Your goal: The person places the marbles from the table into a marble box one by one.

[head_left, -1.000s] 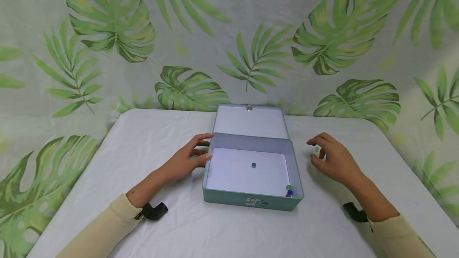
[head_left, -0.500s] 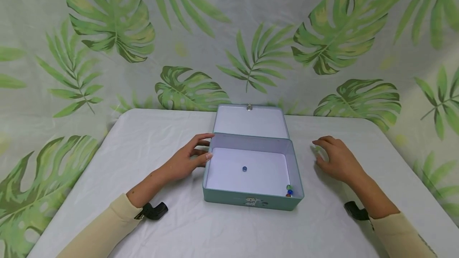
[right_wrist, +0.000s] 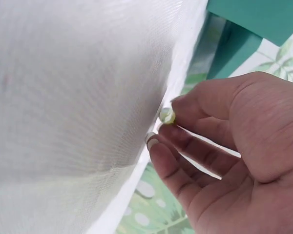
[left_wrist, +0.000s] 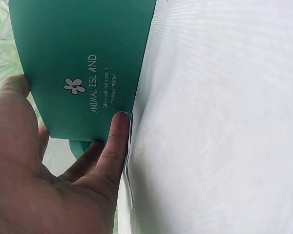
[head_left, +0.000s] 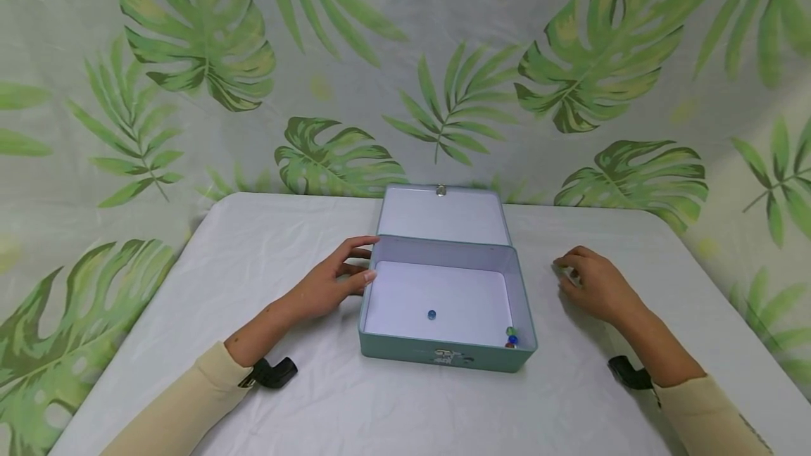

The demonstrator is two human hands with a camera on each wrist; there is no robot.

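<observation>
A green tin box lies with its lid tipped back. Inside, a blue-grey marble is on the white floor, and green, blue and red marbles sit in the front right corner. My left hand rests against the box's left side, thumb at the rim, fingers spread along the wall; the left wrist view shows a fingertip low on the printed side. Right of the box, my right hand pinches a yellow-green marble between thumb and fingertips, close to the tablecloth. In the head view the fingers hide this marble.
A white cloth covers the table. Behind it hangs a leaf-patterned sheet. The lid's metal clasp stands at its far edge. A black wrist camera mount sits under each sleeve.
The blue-grey marble has rolled left, then toward the box's front. My right hand has moved slightly right and closed its fingertips on the yellow-green marble. The left hand has stayed at the box.
</observation>
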